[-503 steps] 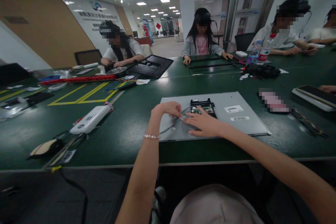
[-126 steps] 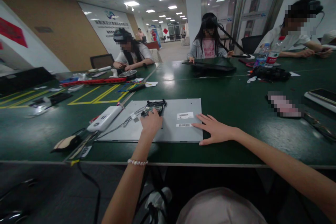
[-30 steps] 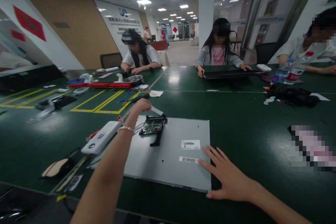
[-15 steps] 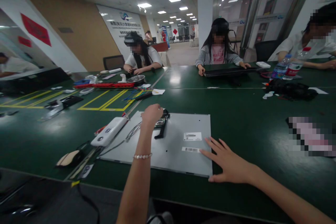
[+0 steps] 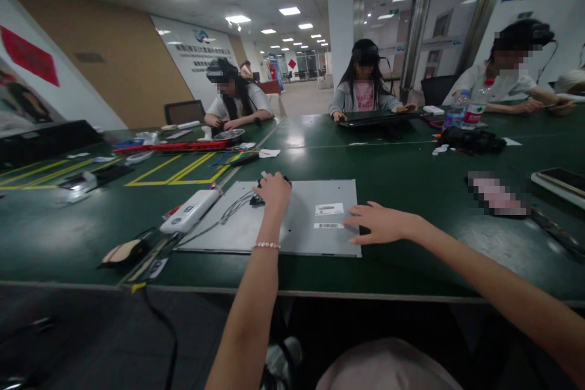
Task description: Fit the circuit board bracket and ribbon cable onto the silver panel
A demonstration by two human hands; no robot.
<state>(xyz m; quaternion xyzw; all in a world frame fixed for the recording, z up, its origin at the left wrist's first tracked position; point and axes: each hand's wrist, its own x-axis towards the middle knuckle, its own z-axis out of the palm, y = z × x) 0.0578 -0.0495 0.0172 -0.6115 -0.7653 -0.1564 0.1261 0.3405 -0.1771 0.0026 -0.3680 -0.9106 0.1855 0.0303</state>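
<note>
A flat grey metal panel (image 5: 304, 241) with two white labels lies on the green table in front of me. My left hand (image 5: 275, 192), a beaded bracelet on its wrist, reaches over the panel's far middle. Its fingers curl down around a black part (image 5: 256, 200), which the hand mostly hides. Thin grey cables (image 5: 231, 210) run from that part leftward across the panel. At the panel's right edge rests my right hand (image 5: 386, 222), fingers spread and palm down, holding nothing.
Left of the panel are a white power strip-like box (image 5: 192, 212) and a beige-and-black mouse (image 5: 123, 251). A phone (image 5: 498, 195) lies to the right. Bottles (image 5: 473, 109) and a black bundle (image 5: 473, 140) stand farther back. Several people sit across the table (image 5: 315, 161).
The view has shifted, so the panel appears higher up. My left hand has come down over the black part, covering more of it. My right hand stays at the panel's right edge.
</note>
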